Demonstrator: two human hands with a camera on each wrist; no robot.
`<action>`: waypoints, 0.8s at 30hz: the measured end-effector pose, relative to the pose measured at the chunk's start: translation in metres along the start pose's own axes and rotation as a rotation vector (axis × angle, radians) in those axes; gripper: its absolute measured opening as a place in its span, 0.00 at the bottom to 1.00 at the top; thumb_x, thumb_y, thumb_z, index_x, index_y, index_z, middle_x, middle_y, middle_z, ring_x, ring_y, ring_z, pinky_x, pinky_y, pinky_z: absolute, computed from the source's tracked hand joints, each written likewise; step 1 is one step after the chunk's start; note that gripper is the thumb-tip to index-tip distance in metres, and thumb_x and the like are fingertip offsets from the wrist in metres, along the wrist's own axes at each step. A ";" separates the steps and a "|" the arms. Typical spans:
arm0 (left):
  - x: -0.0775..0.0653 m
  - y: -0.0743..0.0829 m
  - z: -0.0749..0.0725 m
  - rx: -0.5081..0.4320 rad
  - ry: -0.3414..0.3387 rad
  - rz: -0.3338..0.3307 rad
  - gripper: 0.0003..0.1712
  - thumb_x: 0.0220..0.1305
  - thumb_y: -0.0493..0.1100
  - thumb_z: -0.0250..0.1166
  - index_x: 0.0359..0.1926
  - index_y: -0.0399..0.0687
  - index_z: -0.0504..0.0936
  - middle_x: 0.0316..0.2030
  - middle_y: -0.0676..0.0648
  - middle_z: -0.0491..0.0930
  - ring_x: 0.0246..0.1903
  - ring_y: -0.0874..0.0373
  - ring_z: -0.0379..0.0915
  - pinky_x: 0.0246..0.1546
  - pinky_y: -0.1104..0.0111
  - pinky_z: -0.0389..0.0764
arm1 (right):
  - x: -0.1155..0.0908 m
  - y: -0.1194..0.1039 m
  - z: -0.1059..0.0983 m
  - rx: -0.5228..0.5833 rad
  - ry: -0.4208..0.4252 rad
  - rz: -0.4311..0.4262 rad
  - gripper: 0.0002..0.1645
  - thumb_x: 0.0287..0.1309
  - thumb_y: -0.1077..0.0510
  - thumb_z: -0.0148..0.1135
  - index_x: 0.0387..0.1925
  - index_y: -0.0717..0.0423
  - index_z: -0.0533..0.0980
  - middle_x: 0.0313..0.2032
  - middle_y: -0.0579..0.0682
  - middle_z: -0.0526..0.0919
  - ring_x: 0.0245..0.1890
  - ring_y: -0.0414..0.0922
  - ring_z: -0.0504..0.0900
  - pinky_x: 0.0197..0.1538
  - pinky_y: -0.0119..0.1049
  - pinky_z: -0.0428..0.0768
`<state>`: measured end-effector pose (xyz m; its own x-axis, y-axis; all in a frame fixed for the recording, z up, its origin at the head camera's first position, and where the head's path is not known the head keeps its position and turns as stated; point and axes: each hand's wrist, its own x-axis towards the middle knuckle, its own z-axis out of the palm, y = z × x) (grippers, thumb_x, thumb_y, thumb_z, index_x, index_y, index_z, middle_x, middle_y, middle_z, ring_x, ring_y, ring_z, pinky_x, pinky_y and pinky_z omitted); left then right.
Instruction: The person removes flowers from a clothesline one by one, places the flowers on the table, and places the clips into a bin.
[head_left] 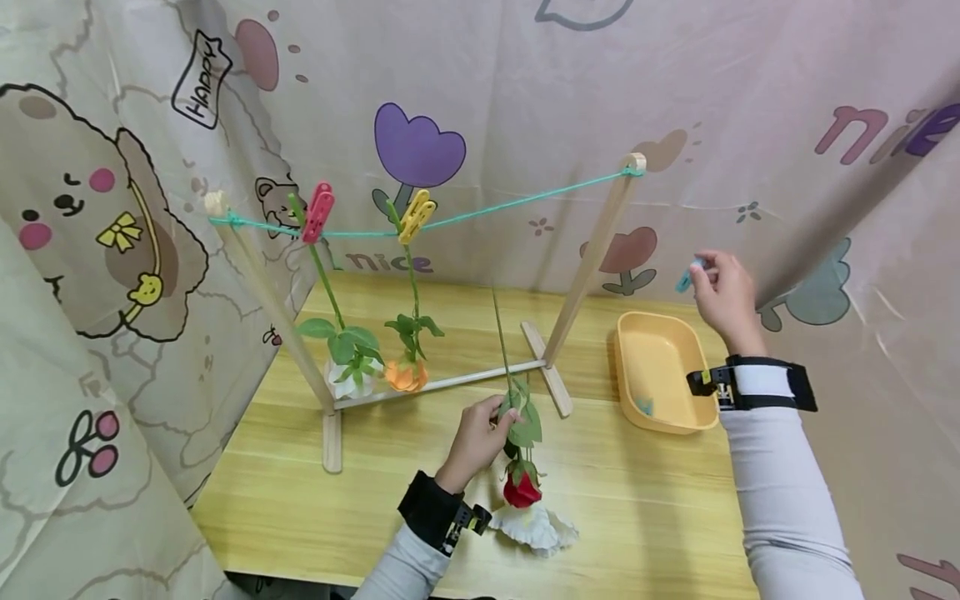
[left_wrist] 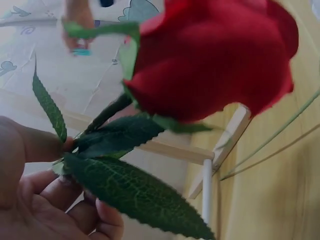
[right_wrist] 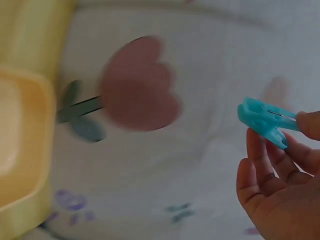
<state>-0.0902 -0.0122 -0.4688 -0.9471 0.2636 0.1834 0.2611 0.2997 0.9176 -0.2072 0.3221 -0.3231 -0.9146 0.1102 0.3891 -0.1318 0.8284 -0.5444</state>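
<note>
My left hand [head_left: 480, 437] pinches the stem of a red rose [head_left: 522, 488] by its green leaves [left_wrist: 135, 187]. The bloom hangs down and the long stem points up toward the back. Raised above the right side of the table, my right hand [head_left: 726, 298] holds a light-blue clothespin [right_wrist: 265, 120] between thumb and fingers. A teal string [head_left: 517, 202] runs between two wooden posts. On it, a pink clothespin [head_left: 318, 213] holds a white flower [head_left: 351, 382] and a yellow clothespin [head_left: 417, 217] holds an orange flower [head_left: 406, 376], both blooms downward.
A yellow basin [head_left: 660, 367] with a small blue item [head_left: 644, 406] in it stands below my right hand. A white ruffled flower [head_left: 536, 530] lies near the table's front edge, under the rose. The right post's wooden foot [head_left: 547, 371] is just beyond the rose leaves.
</note>
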 end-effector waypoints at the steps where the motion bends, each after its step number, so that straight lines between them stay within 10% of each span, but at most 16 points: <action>1: -0.001 -0.001 0.000 0.000 -0.010 -0.008 0.10 0.68 0.39 0.55 0.38 0.41 0.82 0.24 0.42 0.83 0.12 0.73 0.54 0.16 0.79 0.59 | -0.002 0.008 0.004 -0.012 -0.030 0.014 0.26 0.70 0.53 0.42 0.59 0.70 0.66 0.47 0.66 0.71 0.37 0.46 0.72 0.37 0.29 0.69; 10: -0.020 -0.015 0.019 -0.076 -0.141 -0.105 0.10 0.67 0.40 0.57 0.38 0.39 0.83 0.28 0.43 0.86 0.21 0.71 0.72 0.23 0.79 0.71 | -0.036 0.073 0.045 -0.043 -0.287 0.091 0.28 0.70 0.57 0.40 0.57 0.80 0.63 0.45 0.74 0.73 0.43 0.67 0.75 0.42 0.56 0.75; 16: -0.034 -0.030 0.037 -0.090 -0.194 -0.193 0.09 0.65 0.40 0.58 0.37 0.39 0.83 0.16 0.47 0.78 0.10 0.70 0.52 0.16 0.78 0.55 | -0.064 0.107 0.070 -0.093 -0.386 0.087 0.25 0.66 0.62 0.43 0.52 0.85 0.65 0.43 0.80 0.73 0.43 0.71 0.74 0.45 0.59 0.74; 24: -0.037 -0.043 0.045 -0.072 -0.169 -0.241 0.09 0.64 0.38 0.59 0.31 0.37 0.82 0.11 0.54 0.69 0.09 0.71 0.54 0.14 0.79 0.56 | -0.089 0.126 0.087 -0.141 -0.520 0.183 0.28 0.65 0.59 0.45 0.54 0.85 0.62 0.47 0.81 0.72 0.46 0.72 0.73 0.47 0.59 0.74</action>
<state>-0.0585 0.0066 -0.5314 -0.9339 0.3438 -0.0981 0.0133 0.3075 0.9514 -0.1751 0.3686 -0.4906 -0.9903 0.0041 -0.1386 0.0666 0.8906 -0.4499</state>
